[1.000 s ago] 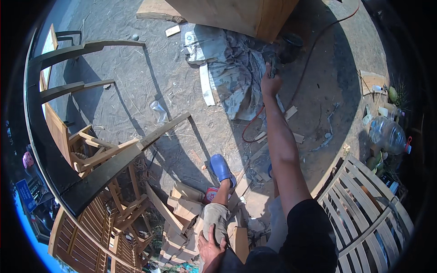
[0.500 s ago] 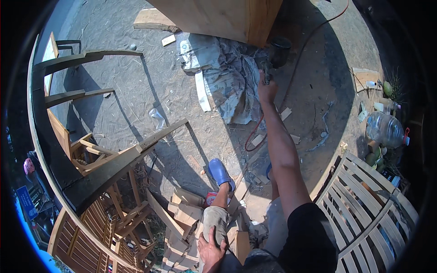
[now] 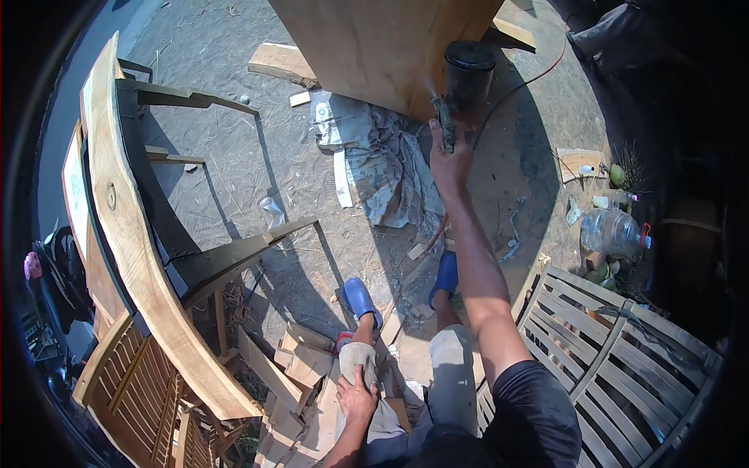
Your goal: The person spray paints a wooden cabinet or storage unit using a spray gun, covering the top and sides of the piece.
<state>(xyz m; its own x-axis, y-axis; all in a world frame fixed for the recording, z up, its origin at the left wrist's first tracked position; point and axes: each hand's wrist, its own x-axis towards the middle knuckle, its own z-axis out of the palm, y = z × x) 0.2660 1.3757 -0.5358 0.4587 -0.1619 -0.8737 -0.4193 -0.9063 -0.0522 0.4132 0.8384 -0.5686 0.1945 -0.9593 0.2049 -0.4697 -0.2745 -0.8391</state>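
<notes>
My right hand (image 3: 452,165) is closed round the grip of a spray gun (image 3: 445,129), arm stretched out ahead. A dark round cup (image 3: 470,76) is at the gun. A faint pale mist shows at the nozzle, close to the lower edge of a large brown wooden panel (image 3: 367,51). My left hand (image 3: 357,398) rests on my left knee, fingers spread, holding nothing. Crumpled grey sheeting (image 3: 382,168) lies on the ground below the panel.
On the left stands a table with a curved wooden top (image 3: 125,207) and dark legs. Slatted wooden furniture (image 3: 601,351) is at the lower right, a slatted chair (image 3: 144,382) at the lower left. A reddish hose (image 3: 538,76) crosses the ground. A large clear bottle (image 3: 611,232) lies at right.
The view has shifted, bringing more of the panel and tabletop into sight. My right hand has tilted the spray gun, its cup now plainly visible, and mist shows. My left hand stays on the knee.
</notes>
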